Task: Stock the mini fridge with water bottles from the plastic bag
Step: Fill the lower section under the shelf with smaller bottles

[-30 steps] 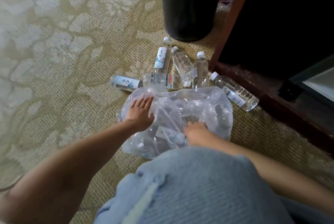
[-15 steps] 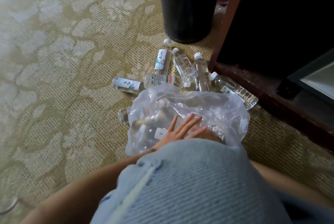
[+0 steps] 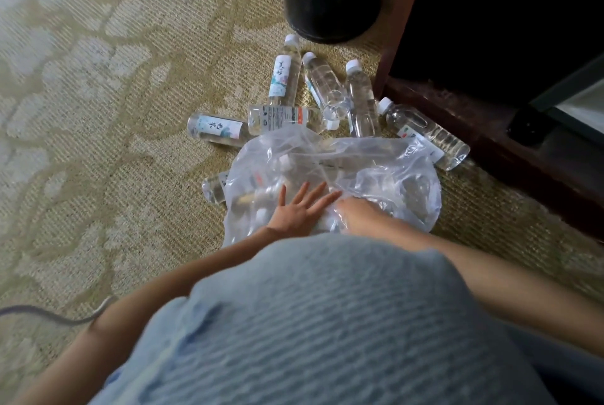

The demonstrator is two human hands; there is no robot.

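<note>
Plastic bag (image 3: pixel 392 163) on the carpet (image 3: pixel 130 176) beside loose water bottles (image 3: pixel 284 78): our left hand (image 3: pixel 302 208), fingers splayed flat, should pin the film while our right hand (image 3: pixel 359 213), grip indiscernible, draws one bottle out.

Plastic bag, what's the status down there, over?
Left hand spread flat on clear plastic bag. Right hand against bag, fingers hidden. Water bottles loose on carpet beyond.

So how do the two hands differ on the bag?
The left hand lies flat on the plastic bag, fingers spread; the right hand has its fingers hidden under plastic. The left hand shows whole, the right hand only partly. Both are at the bag's near side.
</note>
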